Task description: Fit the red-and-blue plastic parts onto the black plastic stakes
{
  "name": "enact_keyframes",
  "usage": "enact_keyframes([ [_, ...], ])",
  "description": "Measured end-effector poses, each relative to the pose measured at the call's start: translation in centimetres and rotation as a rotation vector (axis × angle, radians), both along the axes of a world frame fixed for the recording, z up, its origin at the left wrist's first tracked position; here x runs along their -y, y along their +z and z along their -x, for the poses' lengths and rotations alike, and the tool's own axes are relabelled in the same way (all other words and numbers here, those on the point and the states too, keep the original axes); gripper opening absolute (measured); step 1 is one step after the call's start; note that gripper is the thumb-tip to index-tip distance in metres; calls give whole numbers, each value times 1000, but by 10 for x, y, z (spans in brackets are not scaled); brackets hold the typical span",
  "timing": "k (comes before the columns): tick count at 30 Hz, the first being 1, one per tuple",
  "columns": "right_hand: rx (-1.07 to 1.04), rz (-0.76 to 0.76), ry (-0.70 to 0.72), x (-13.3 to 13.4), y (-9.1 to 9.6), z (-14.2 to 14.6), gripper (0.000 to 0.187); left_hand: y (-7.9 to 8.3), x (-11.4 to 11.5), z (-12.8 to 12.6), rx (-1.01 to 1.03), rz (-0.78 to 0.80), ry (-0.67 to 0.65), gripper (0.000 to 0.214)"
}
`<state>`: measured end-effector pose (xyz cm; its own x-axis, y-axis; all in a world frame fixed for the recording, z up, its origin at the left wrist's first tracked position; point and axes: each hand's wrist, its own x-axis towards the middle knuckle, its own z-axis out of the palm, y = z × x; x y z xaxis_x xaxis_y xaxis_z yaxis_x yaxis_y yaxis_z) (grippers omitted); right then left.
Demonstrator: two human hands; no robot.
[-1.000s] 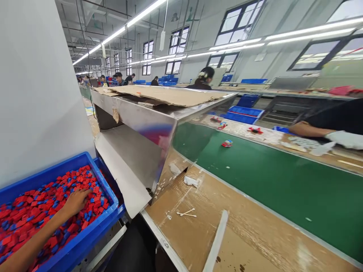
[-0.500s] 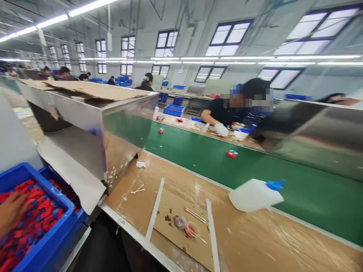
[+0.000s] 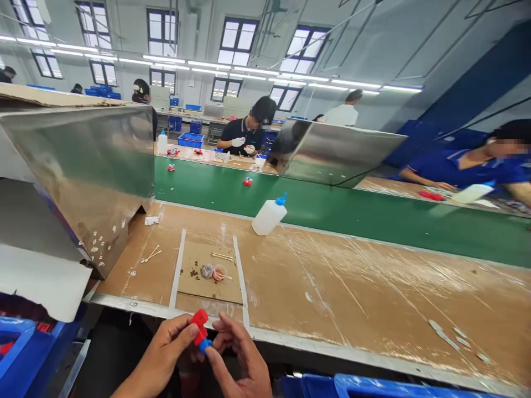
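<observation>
In front of the bench edge, my left hand (image 3: 160,356) pinches a small red and blue plastic toy piece (image 3: 199,319) between thumb and fingers. The red part points up and the blue part is at the lower end. My right hand (image 3: 246,362) has its thumb against the blue end, with its fingers curled around that side and partly hidden. Just beyond the hands lies a cardboard sheet (image 3: 193,287), bearing a small cup of reddish-orange stuff (image 3: 218,272), a greyish cup (image 3: 206,271) and cotton swabs (image 3: 223,256).
A white bottle with a blue cap (image 3: 269,216) stands by the green conveyor belt (image 3: 315,202), which carries small toys. To the left are a metal housing (image 3: 103,166) and a blue bin (image 3: 16,337); another blue bin (image 3: 373,384) is lower right. Co-workers sit across the belt.
My left hand has left the bin of red and blue pieces and is now in front of the bench with one piece. My right hand has come into view. The camera has turned right.
</observation>
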<state>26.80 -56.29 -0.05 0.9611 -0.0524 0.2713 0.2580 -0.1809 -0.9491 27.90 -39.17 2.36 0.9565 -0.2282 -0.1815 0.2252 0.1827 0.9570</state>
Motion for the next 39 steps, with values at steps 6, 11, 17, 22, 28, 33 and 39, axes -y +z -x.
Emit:
enact_keyframes([
  [6,19,-77,44,-5,11,-6,36,12,7,-4,78,-26,-103,37],
  [11,-66,-90,174,5,-7,-1,43,16,8,-1,185,-164,-110,36],
  [17,-10,-37,87,15,-22,-6,41,6,5,-4,668,-601,-77,24],
  [22,199,63,-53,13,-23,-5,43,3,10,-9,1117,-926,27,28],
  [28,306,-25,-11,25,-8,-3,47,8,17,-3,541,-279,-72,52],
  [33,304,-57,13,20,1,6,48,16,25,-7,2,47,-47,47],
  [39,-64,-493,-269,-8,-3,19,31,21,31,-10,77,83,29,34],
])
